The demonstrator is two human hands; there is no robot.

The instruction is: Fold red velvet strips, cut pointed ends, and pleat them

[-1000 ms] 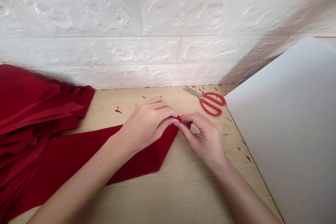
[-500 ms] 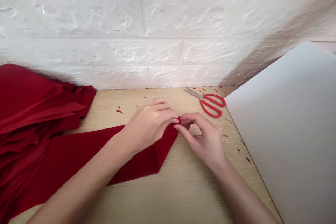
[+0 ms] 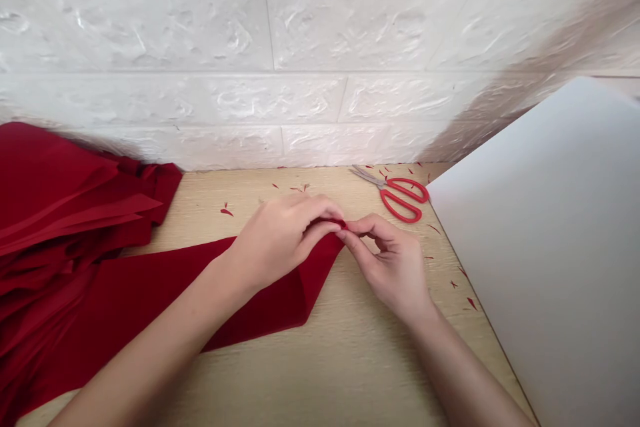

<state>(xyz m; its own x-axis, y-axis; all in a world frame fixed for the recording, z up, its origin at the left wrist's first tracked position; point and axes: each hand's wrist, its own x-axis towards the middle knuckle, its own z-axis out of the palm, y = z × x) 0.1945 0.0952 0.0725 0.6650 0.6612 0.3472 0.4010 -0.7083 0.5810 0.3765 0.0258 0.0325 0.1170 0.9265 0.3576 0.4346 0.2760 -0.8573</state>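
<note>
A long strip of dark red fabric [image 3: 165, 287] runs across the table from the left, its right end folded over at a slant. At the tip of that end, my left hand [image 3: 287, 233] pinches the fabric's upper edge between thumb and fingers. My right hand [image 3: 390, 260] meets it there, thumb and forefinger closed on the same small rolled corner. The fingertips of both hands nearly touch and partly hide the corner. Beyond my right hand lie scissors [image 3: 405, 199] with red handles, blades pointing to the upper left.
A heap of red fabric [image 3: 65, 193] fills the left side. A large white panel [image 3: 545, 233] slants up along the right. Small red scraps [image 3: 471, 303] dot the pale wooden table [image 3: 340, 373]. Behind stands a white brick-patterned wall [image 3: 310, 27].
The fabric tip has shifted slightly right and up. My left fingers have arched and loosened into a wider pinch, while my right fingertips have closed in on the corner.
</note>
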